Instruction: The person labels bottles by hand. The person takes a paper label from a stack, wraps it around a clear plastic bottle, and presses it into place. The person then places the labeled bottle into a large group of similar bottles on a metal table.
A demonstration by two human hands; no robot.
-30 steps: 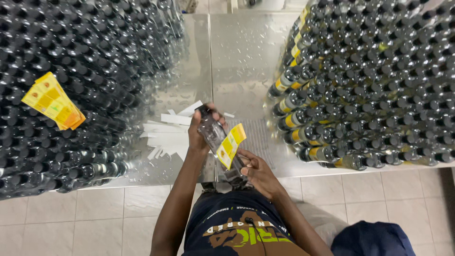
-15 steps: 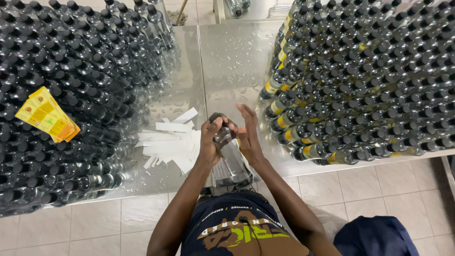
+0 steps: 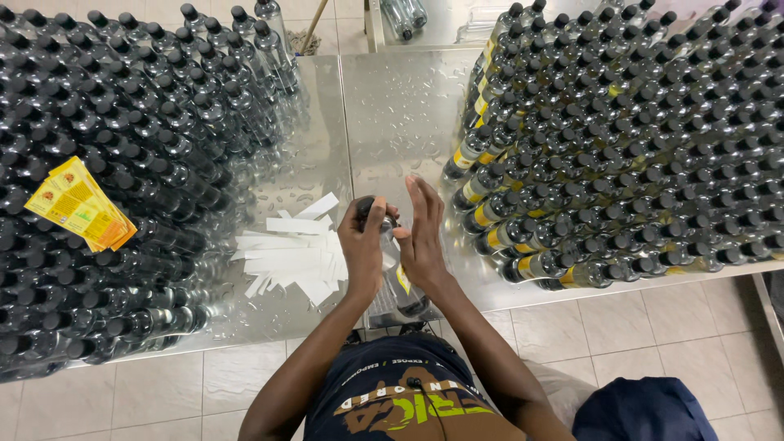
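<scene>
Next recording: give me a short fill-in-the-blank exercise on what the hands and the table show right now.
1. The left hand grips a clear bottle with a ____ cap.
2. The right hand presses flat, fingers straight, against the bottle's ____ side.
3. The stack of yellow labels lies on top of the bottles on the ____ side of the table.
4. The loose paper strips beside the left hand are ____.

Missing words: black; right; left; white

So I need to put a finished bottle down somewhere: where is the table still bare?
Bare steel table runs as a wet lane between the unlabelled bottles and the labelled bottles, beyond the hands. Nearer the left hand, white paper strips cover it. Both bottle blocks are packed tight.
</scene>
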